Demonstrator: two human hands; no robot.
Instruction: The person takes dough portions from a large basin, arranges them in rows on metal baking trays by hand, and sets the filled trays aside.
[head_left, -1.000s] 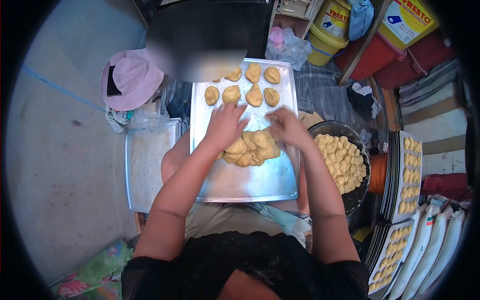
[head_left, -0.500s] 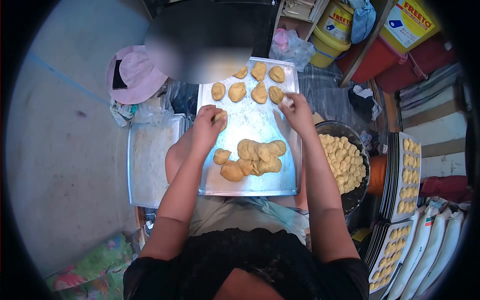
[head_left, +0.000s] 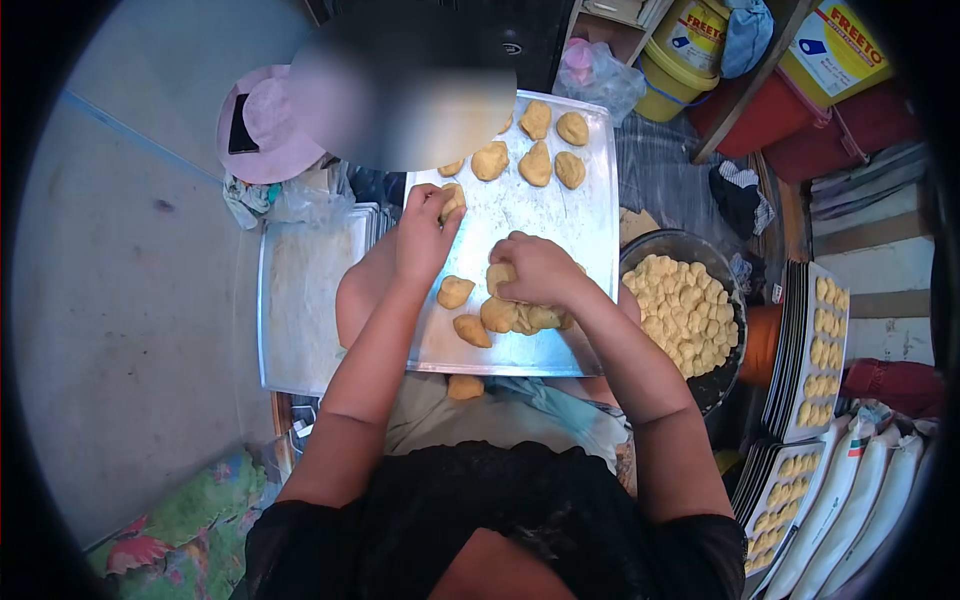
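Observation:
A metal tray (head_left: 490, 352) rests across my lap. Near its left edge my left hand (head_left: 424, 232) is closed on a dough piece (head_left: 453, 201). My right hand (head_left: 538, 270) has its fingers round another dough piece (head_left: 500, 278) at the dough pile (head_left: 520, 317). Two loose pieces lie left of the pile, one of them a pointed lump (head_left: 472, 330). Flattened dough pieces (head_left: 535, 163) stand in rows at the far end, partly hidden by a blurred patch. One dough lump (head_left: 465, 387) sits on my lap, off the tray's near edge.
At the right is a black basin (head_left: 708, 392) of small dough balls. Beyond it stand stacked trays (head_left: 803, 415) with dough. More trays (head_left: 310, 300) lie at the left, below a pink hat (head_left: 275, 130). Yellow buckets (head_left: 680, 60) stand at the back right.
My right hand has moved from the far row back to the pile. My left hand still holds dough, slightly farther up the tray. A lump from the pile's near side is now on my lap.

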